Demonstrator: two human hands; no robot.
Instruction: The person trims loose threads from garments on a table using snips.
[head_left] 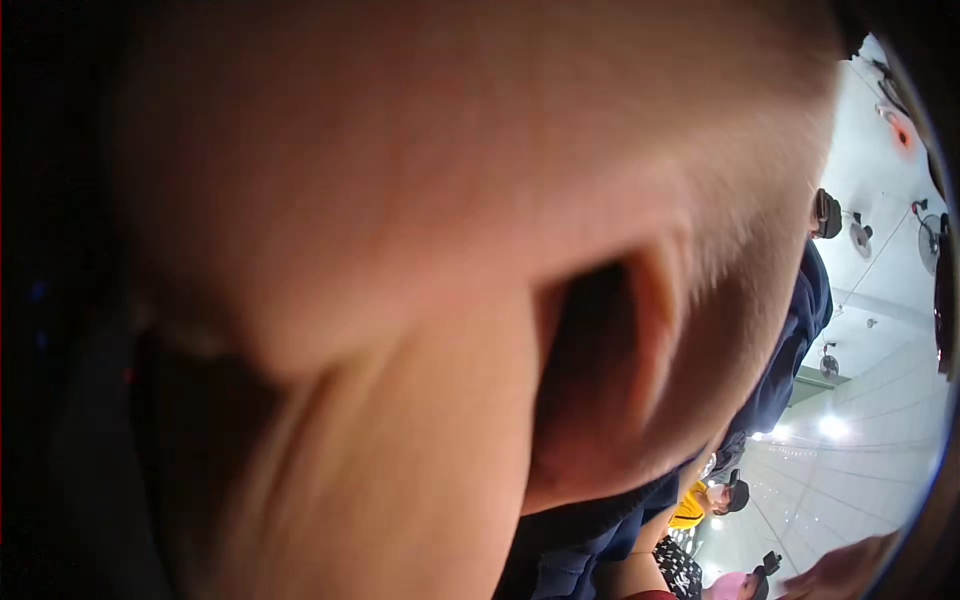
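Note:
A bare hand [430, 200] fills most of the head view, very close to the lens and out of focus. Its fingers look bent, with a dark gap between them. Whether it is my left hand or my right hand, I cannot tell. Nothing held can be made out, and most of the scene lies hidden behind it. A second skin-coloured shape [845, 570], blurred, reaches in at the lower right rim; whose it is does not show.
Beyond the hand the room appears tipped sideways. Dark blue clothing [790, 345] shows along the hand's edge. A person in yellow [690, 508] and one in a pink face covering [728, 586] are farther off. Fans [861, 238] and bright lamps [832, 427] hang at the pale ceiling.

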